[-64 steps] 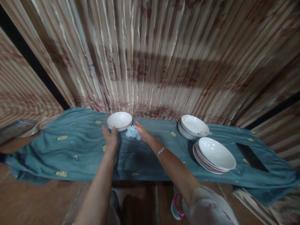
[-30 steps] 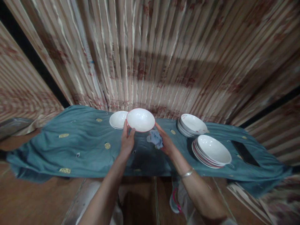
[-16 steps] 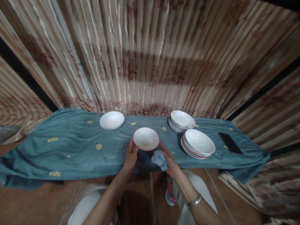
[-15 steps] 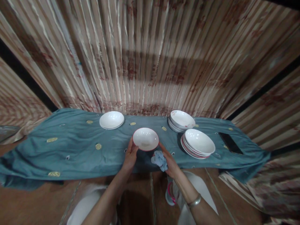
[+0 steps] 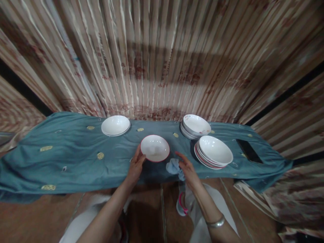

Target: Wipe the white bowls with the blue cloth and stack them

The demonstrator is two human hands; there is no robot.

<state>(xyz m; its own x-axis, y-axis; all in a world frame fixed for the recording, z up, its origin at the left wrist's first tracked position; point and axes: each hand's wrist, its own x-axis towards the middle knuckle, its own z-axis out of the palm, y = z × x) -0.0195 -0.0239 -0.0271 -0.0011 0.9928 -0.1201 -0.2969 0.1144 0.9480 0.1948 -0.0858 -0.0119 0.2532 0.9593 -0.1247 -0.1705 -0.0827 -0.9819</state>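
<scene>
A white bowl with a red rim (image 5: 155,148) is at the centre, tilted a little toward me. My left hand (image 5: 136,165) grips its lower left edge, thumb at the rim. To the right of the bowl, my right hand (image 5: 186,168) holds a crumpled light blue cloth (image 5: 173,166); its index finger points toward the bowl but does not touch it. Two stacks stand on the right: floral-patterned white bowls (image 5: 196,125) behind, and white bowls with some red rims (image 5: 215,151) in front. At the back left lies a small stack of white bowls (image 5: 115,125).
A teal patterned cloth (image 5: 81,152) covers the table. A black phone (image 5: 249,151) lies at the right end. Pleated curtains (image 5: 157,67) hang right behind the table's far edge. My legs are below the front edge.
My right hand has come off the bowl's right side and moved slightly right with the cloth. My left hand still holds the bowl. The view has shifted slightly.
</scene>
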